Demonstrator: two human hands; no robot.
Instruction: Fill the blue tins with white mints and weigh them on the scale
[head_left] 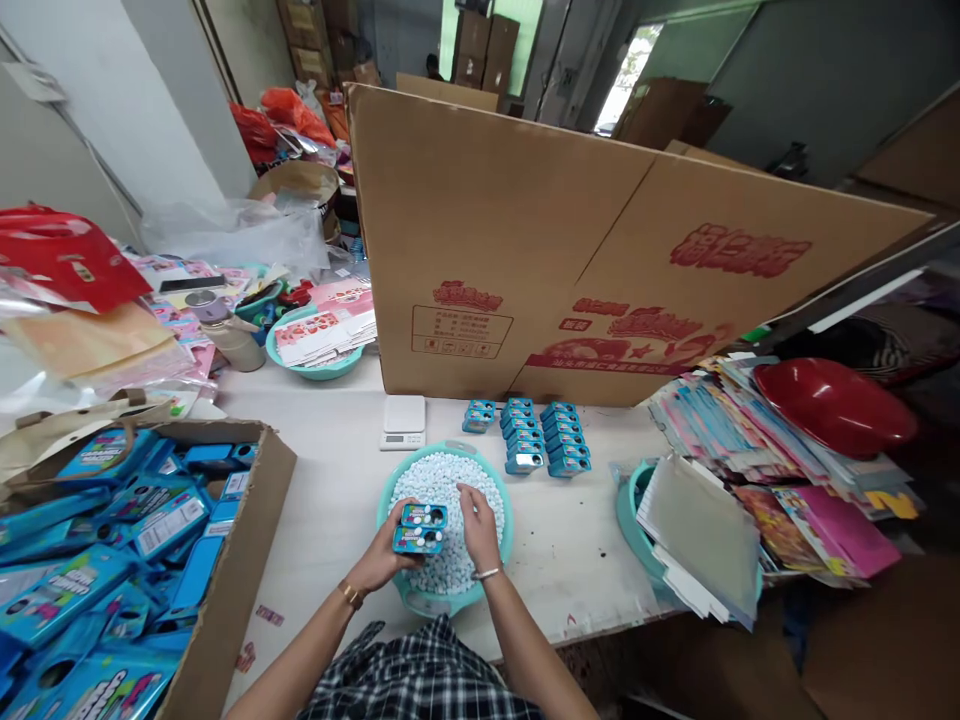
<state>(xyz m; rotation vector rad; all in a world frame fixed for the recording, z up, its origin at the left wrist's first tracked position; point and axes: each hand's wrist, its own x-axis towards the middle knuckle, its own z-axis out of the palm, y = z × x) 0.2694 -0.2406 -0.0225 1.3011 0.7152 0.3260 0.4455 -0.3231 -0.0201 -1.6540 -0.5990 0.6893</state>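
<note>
Clasping blue tins (417, 540): left hand (385, 552) | right hand (480, 525): grip unclear | white table (322, 530) | tall cardboard (510, 220) behind

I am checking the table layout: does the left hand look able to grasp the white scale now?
Probably not freely: the left hand holds two blue containers, although nothing tall seems to block its way to the white scale.

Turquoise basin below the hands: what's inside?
Small white pieces; they hide the basin floor. The left hand, two blue containers and right hand cover some pieces too.
</note>
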